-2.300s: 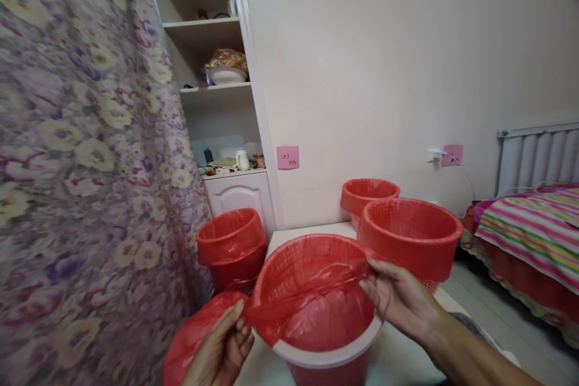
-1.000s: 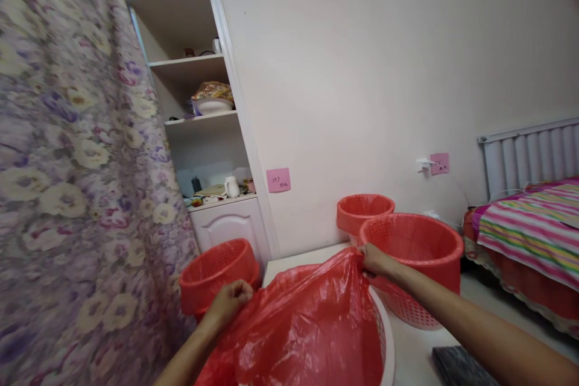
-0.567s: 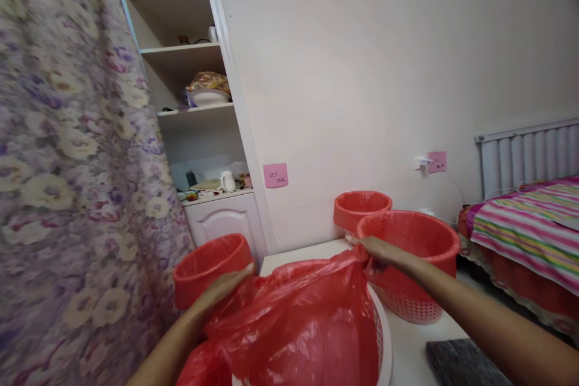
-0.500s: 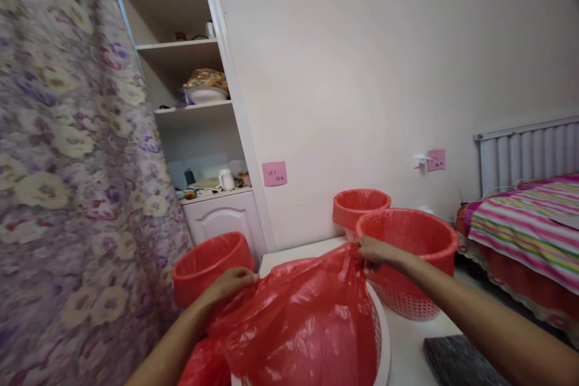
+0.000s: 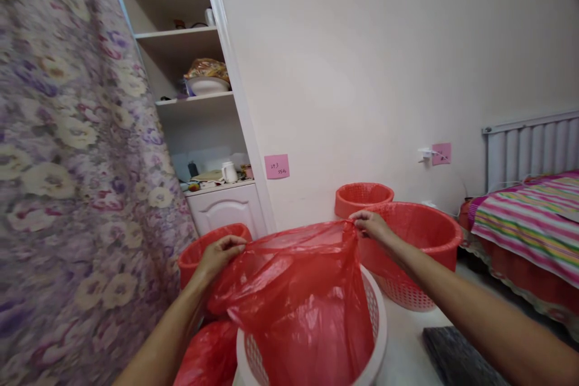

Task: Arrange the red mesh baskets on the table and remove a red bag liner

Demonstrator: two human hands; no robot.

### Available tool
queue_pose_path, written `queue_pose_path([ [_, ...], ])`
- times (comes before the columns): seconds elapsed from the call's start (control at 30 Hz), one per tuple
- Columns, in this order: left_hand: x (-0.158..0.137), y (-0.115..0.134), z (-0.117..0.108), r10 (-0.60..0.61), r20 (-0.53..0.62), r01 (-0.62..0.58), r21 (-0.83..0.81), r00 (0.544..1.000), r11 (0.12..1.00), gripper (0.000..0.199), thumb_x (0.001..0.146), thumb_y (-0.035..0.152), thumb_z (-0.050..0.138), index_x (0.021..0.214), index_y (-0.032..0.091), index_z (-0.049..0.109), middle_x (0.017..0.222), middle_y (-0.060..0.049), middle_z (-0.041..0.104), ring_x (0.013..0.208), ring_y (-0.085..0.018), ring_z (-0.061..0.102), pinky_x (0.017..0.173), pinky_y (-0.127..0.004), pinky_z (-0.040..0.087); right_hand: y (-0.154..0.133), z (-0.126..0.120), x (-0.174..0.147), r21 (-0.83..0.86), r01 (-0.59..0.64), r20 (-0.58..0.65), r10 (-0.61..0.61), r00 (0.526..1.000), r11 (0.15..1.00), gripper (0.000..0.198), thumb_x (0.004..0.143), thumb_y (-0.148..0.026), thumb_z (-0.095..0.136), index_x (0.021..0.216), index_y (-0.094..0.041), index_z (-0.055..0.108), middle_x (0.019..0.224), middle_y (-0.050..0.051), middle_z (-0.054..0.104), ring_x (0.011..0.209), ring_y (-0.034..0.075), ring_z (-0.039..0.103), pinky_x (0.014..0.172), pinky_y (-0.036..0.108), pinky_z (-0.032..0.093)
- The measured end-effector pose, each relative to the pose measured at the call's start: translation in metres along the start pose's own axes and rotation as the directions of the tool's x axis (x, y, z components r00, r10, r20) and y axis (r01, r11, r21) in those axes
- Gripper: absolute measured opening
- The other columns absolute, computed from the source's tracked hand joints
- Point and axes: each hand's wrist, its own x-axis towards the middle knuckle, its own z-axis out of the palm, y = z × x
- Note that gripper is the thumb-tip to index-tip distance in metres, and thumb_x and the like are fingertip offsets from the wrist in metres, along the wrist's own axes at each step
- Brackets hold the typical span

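Head view: a thin, glossy, crinkled red plastic bag (image 5: 303, 289) is held stretched between the left hand (image 5: 220, 255) and right hand (image 5: 371, 226), each pinching its upper edge, above a round white perforated basket (image 5: 377, 338) into which it hangs

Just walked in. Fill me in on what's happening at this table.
A person holds a red plastic bag stretched open between both hands, the left hand and the right hand each pinching its top edge. The bag hangs down into a white mesh basket on the white table. Three other baskets nearby already wear red liners. A dark flat object lies on the table at the right.
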Motion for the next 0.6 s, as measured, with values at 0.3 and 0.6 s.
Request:
queue_pose_path([
  [0.3,-0.067,0.023,-0.035,-0.021,0.176,0.017,0.022,0.984,1.000,0.057,0.073,0.051,0.068,0.125,0.032,0.054,0.126,-0.005,0.062,0.108,-0.021,0.061,0.082,-0.026,0.051,-0.025,-0.017,-0.048,-0.136,0.252,-0.021,-0.257,0.966,0.958,0.030,0.084,-0.042,0.054,0.109,-0.026,0.061,0.111,0.005,0.060,0.096,0.019,0.060,0.076,0.036,0.054],
  [0.6,-0.093,0.022,0.009,0.150,0.183,-0.232,0.616,0.972,0.752,0.018,0.053,0.026,0.078,0.068,0.021,0.070,0.119,-0.013,0.057,0.104,-0.033,0.057,0.085,-0.040,0.046,-0.023,0.013,-0.064,-0.262,0.375,0.251,-0.313,0.916,0.889,0.022,0.052,-0.015,0.079,0.071,-0.020,0.070,0.147,0.013,0.041,0.135,0.036,0.036,0.112,0.053,0.025],
])
